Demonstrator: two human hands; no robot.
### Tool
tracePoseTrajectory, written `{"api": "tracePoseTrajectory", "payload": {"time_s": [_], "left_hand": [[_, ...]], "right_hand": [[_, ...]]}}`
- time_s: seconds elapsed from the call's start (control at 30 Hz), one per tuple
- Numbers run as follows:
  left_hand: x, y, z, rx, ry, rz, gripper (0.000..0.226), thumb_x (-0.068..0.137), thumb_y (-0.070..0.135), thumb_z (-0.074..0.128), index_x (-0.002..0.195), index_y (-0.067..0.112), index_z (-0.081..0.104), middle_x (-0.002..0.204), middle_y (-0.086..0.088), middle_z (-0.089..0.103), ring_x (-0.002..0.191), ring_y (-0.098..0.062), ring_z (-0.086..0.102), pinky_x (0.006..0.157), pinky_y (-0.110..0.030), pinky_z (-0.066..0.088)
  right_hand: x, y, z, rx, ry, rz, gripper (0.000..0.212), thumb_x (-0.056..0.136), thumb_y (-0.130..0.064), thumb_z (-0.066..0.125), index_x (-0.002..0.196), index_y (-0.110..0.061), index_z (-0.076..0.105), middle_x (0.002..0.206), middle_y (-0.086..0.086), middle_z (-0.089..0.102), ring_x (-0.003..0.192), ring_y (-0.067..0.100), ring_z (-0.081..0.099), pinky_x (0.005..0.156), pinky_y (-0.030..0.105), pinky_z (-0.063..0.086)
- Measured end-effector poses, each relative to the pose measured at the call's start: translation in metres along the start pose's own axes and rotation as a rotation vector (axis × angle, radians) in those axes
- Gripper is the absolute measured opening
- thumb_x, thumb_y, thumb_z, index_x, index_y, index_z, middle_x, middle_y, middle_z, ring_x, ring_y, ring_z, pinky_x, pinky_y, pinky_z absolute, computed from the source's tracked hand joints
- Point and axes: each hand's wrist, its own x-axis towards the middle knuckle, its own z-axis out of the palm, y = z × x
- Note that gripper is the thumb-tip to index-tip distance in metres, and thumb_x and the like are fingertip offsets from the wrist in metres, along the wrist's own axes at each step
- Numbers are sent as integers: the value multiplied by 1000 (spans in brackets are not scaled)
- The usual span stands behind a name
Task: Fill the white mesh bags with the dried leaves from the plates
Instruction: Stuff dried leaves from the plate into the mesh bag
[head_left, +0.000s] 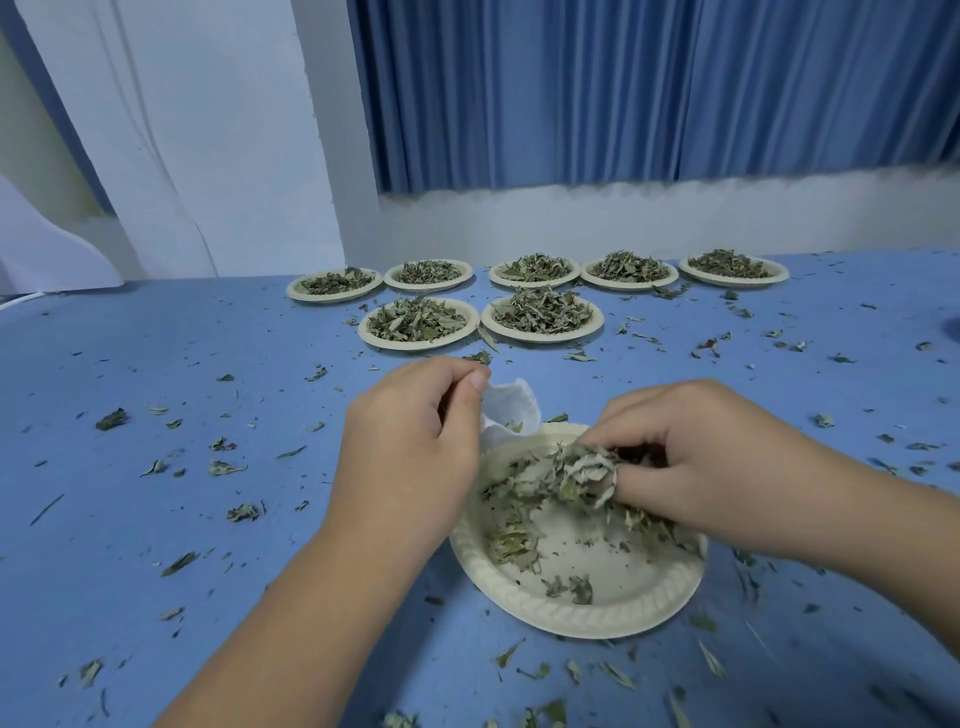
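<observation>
Head view: the white mesh bag (511, 410) is pinched at its rim by the fingers of the left hand (410, 441). It sits just beyond the far edge of the near paper plate (613, 566), with its mouth partly open toward the plate. A clump of dried leaves (582, 473) is gripped in the curled fingers of the right hand (691, 457), low over the plate's far half. The plate is judged more than half emptied; loose leaves lie along its left side. Seven heaped plates (421, 345) stand in two rows at the far side of the bench (156, 364), which is strewn with leaf scraps.

Step in hand, as judged: loading the clump into the bag.
- The mouth is best spread wider and held over the plate, so that dropped leaves are caught there.
- The clump should be carried low and pushed well inside before it is let go.
- The leaves look brittle, so a light squeeze and smaller clumps are advised.
- Spillage past the narrow mouth is the likely fault.
</observation>
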Motion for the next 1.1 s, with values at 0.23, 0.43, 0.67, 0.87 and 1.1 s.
{"api": "tracePoseTrajectory", "payload": {"time_s": [0.23,0.43,0.67,0.87,1.1], "left_hand": [[0,3,-1,45,-3,20,15,94,21,60,93,20,75,68,25,57,77,17,51,68,0,35],[-1,5,0,85,-33,54,16,94,21,59,95,18,75,71,28,55,80,22,49,70,4,32],[-5,8,5,77,-44,76,15,93,21,61,92,20,76,72,21,63,83,13,54,67,2,34],[-9,11,9,-62,-76,4,16,92,23,62,86,26,77,68,18,65,74,4,58,63,-4,37],[-13,15,14,-60,-118,7,16,91,21,62,87,27,76,68,15,66,73,2,57,63,-6,39]], "right_hand": [[-1,-6,-22,54,35,73,24,78,-46,62,82,-26,74,73,-1,67,61,19,54,57,32,44],[5,-12,-25,-42,102,110,19,86,-34,67,79,-18,73,65,5,62,46,7,38,46,20,32],[18,-30,-18,-224,117,102,17,85,-20,59,84,-4,66,78,18,62,59,22,49,53,32,38],[28,-46,-6,-410,15,152,27,85,-13,51,58,-12,44,64,6,42,61,26,43,53,33,37],[24,-49,-1,-386,98,145,6,86,-24,53,91,-26,56,86,-3,57,83,19,59,69,35,53]]}}
